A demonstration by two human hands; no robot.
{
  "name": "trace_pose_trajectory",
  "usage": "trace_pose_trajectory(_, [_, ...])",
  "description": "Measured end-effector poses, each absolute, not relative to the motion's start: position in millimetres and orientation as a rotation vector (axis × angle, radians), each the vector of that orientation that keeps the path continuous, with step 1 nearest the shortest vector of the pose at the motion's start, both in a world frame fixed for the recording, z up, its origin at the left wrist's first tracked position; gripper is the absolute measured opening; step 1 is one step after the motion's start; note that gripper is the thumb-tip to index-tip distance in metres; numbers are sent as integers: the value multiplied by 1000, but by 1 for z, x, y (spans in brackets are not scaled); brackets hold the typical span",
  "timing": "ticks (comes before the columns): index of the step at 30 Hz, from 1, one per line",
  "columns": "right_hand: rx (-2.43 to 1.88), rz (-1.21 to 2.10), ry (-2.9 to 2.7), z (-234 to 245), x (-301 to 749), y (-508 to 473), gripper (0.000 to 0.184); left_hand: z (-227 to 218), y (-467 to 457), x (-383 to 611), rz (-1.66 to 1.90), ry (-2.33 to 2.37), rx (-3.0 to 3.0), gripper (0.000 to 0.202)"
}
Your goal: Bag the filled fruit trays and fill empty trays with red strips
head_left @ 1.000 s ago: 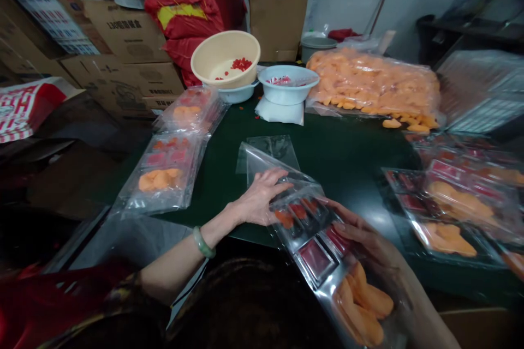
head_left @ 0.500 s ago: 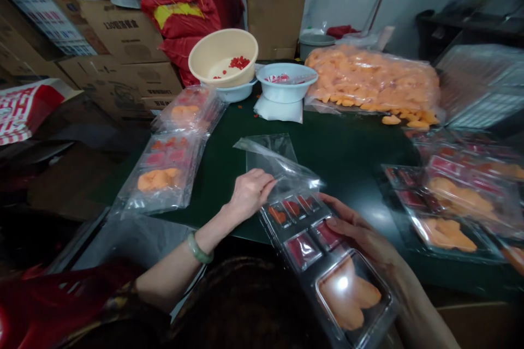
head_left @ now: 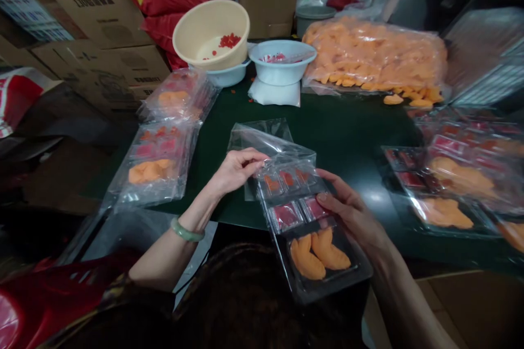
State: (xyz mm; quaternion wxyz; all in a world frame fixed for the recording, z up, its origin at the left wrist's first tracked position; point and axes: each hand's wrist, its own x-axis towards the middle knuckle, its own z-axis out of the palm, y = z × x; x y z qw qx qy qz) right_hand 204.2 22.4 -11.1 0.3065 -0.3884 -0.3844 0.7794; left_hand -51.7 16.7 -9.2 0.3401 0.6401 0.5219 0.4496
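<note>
My right hand (head_left: 347, 204) grips the right side of a black compartment tray (head_left: 256, 212), its thumb over a red packet. The tray tilts toward me over the table's near edge. It holds small orange-red pieces (head_left: 287, 179), two red packets (head_left: 285, 215) and orange curved pieces (head_left: 321, 253). A clear plastic bag (head_left: 278, 144) reaches over the tray's far end. My left hand (head_left: 237, 172), with a green bangle on the wrist, pinches the bag's edge at the tray's far left corner. How far the bag covers the tray, I cannot tell.
On the green table (head_left: 339, 131), bagged trays (head_left: 151, 169) lie at the left and more trays (head_left: 450, 191) at the right. Behind stand a cream basin (head_left: 192, 38), a pale blue bowl (head_left: 282, 68) and a large bag of orange pieces (head_left: 372, 57). Cardboard boxes (head_left: 98, 60) rise at the back left.
The tray has shifted up and left in view and tilts differently, with less glare over the orange pieces. My left hand keeps pinching the bag; my right hand keeps holding the tray.
</note>
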Motion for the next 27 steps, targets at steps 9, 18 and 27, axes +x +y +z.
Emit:
trace_pose_trajectory(9, [-1064,2091,-992,-16,209,25,65,2,16,-41,1029,1463,2290,28])
trace_pose_trajectory(18, [-1085,2065,-1082,-14,208,28,67,17,29,-37,491,1433,2440,37])
trace_pose_trajectory(27, [-1180,1985,-1164,-12,210,30,79,20,29,-24,92,1554,2747,31])
